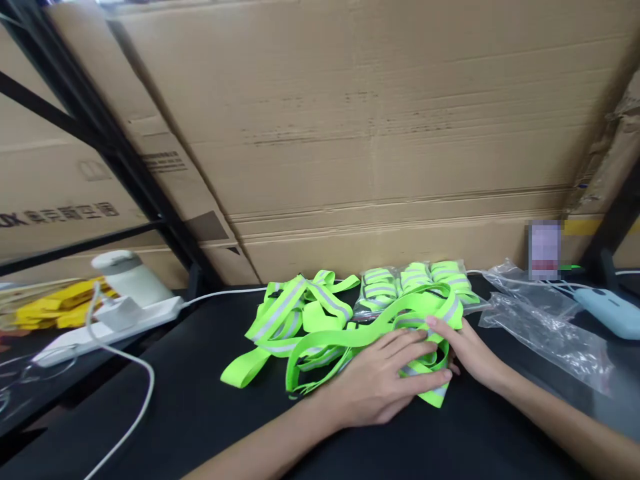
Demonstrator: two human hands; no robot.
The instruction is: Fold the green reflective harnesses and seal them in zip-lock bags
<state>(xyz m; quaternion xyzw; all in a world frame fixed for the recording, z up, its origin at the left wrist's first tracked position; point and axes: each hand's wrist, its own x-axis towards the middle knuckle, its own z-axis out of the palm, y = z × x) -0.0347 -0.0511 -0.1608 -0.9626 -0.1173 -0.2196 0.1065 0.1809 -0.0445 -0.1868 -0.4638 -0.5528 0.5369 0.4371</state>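
Observation:
Neon green straps with a silver reflective stripe lie in a loose, looped bundle (367, 337) on the black table. My left hand (387, 380) rests over the bundle's right part, its fingers and thumb bent around a reflective strap (434, 395). From the right side my right hand (465, 350) grips the same folded strap, thumb on top and other fingers mostly hidden behind it. Left of my hands is a looser pile of straps (300, 310). Behind them sit several folded straps in clear bags (417, 277).
Crumpled clear plastic bags (550, 333) and a light blue device (607, 312) lie at the right. A white power strip (110, 330), a white cable (150, 380), a pale bottle (133, 277) and yellow bundles (60, 303) are at the left. Large cardboard (360, 133) stands behind.

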